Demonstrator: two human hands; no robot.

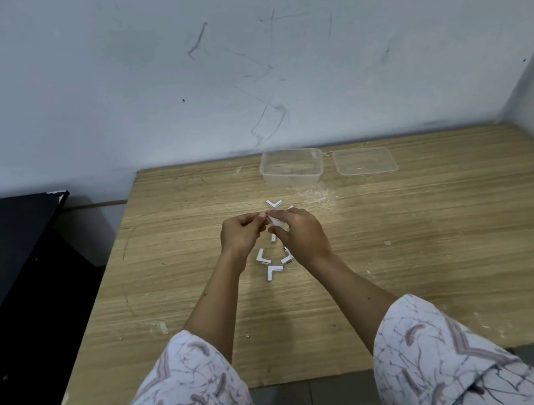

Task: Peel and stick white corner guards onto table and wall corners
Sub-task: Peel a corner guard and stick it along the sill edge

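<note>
Both hands pinch one white corner guard [275,223] between them, above the surface [438,246].

Left hand [241,235] and right hand [301,233] meet fingertip to fingertip on it, so the peeling step seems in hand; next comes lifting off the backing, then carrying it to a corner. Spare guards [274,270] lie just below the grip, another [273,203] just beyond. No readable writing anywhere.

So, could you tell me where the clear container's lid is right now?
In the head view, the lid lies flat at the far right of the table, just right of the clear container, near the wall.
</note>
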